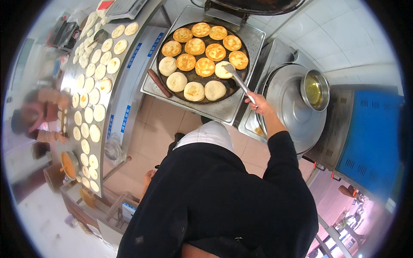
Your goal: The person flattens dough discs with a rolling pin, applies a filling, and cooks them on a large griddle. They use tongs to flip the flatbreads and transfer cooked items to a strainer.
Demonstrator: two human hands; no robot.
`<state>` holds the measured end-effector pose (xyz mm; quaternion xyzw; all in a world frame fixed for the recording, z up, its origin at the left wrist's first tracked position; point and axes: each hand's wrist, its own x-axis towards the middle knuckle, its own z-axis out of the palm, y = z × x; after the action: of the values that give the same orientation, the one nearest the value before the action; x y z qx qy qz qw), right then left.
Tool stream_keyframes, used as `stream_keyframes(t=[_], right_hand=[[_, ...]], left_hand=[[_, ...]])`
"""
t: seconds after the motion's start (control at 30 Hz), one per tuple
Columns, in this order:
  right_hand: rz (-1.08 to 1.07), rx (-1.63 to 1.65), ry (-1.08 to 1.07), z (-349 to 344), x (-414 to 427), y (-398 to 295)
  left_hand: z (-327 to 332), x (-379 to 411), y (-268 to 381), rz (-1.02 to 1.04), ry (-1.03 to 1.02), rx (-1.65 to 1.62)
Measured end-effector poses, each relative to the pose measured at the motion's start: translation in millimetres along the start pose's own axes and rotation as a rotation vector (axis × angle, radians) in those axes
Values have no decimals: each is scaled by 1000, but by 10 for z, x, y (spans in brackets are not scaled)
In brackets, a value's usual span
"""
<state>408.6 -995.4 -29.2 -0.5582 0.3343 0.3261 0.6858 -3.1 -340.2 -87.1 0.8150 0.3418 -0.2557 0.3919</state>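
Note:
My right hand [260, 104] grips a pair of metal tongs [241, 83]. Their tip rests on a pale flatbread [222, 70] near the right side of a round black griddle pan [192, 76]. Several golden-browned flatbreads [195, 46] fill the far and middle parts of the pan. Along its near and left edge lie several paler ones, such as a thick flatbread [215, 90] at the front. My left hand [149, 176] hangs low beside my body, partly hidden by the dark clothing, and its fingers are hard to make out.
On the left, a steel worktable [105, 135] bears rows of dough rounds [100, 71] and an orange-filled bowl [69, 164]. A person [38, 113] works behind it with a rolling pin. To the right, a bowl of yellow oil [313, 92] stands on a large metal lid [295, 122].

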Motion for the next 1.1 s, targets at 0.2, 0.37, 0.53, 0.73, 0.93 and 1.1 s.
stream_keyframes(t=[0.2, 0.37, 0.53, 0.73, 0.93, 1.1], right_hand=[[-489, -893, 245, 175, 132, 200], [-722, -1527, 578, 98, -369, -108], [-645, -1616, 505, 25, -634, -267], [-439, -1307, 225, -142, -537, -287], [32, -705, -78, 38, -439, -341], [-61, -672, -120, 106, -283, 86]], left_hand=[[-52, -42, 52, -1, 13, 44], [-27, -18, 231, 10, -17, 7], [52, 14, 104, 80, -33, -132], [101, -14, 259, 137, -38, -146], [69, -169, 153, 70, 46, -75], [64, -189, 195, 13, 39, -138]])
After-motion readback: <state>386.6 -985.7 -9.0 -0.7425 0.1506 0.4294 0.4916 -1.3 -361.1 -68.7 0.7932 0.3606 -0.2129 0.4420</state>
